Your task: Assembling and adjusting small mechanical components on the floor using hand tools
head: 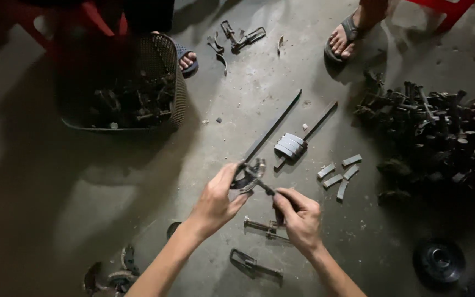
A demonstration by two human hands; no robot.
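My left hand [215, 201] grips a small curved metal part [250, 177], a dark brake-like piece, above the concrete floor. My right hand [299, 217] is closed on a thin dark tool [268, 190] whose tip touches that part. Directly below my hands lie two loose metal linkage pieces [265, 226] [254, 265]. Just beyond the held part sit two long dark rods [273, 129] and a stack of grey pads [291, 146].
A dark mesh basket [169, 66] with metal parts stands at upper left. A large heap of dark parts [430, 132] fills the right. Several loose grey pads [339, 176], a black round cap [438, 258], other people's sandalled feet [343, 38] [188, 58], red stools behind.
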